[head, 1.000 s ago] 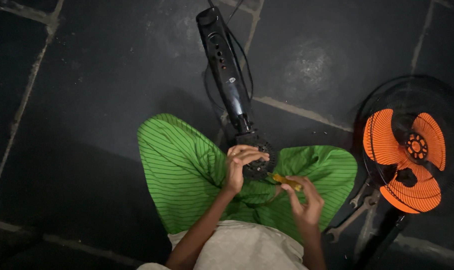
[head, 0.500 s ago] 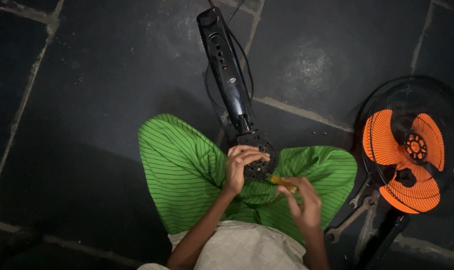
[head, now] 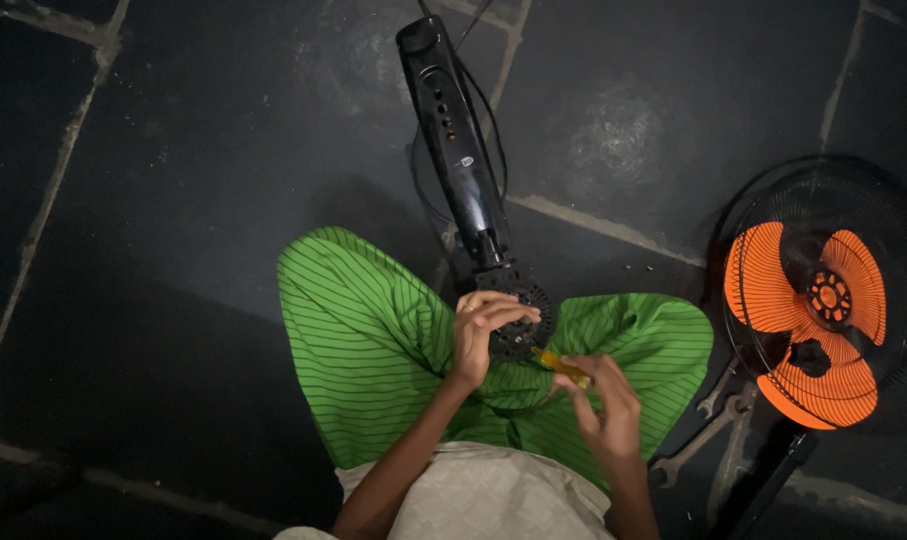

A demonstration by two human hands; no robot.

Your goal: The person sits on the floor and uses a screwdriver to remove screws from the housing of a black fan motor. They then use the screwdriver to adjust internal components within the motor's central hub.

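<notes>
Person seated on dark stone floor, legs crossed, green striped trousers. View from above.

Black fan column lies along the floor, running away from the person, with a row of small buttons on its upper face. Its near end carries a round black toothed mount that sits over the lap, between the knees. A black cord loops on the floor beside the column.

Left hand: fingers curled over the left edge of the mount, gripping it. A ring shows on one finger.

Right hand: fingers pinched closed around a yellow-handled screwdriver. Handle lies just right of the mount, tip end pointing toward it; the tip itself is hidden in the dark, so contact cannot be told.

To the right, well apart from the hands: fan head with orange blades inside a black wire guard, resting on the floor. Two metal spanners lie on the floor between the right knee and the fan head. Pale grout lines cross the floor.
</notes>
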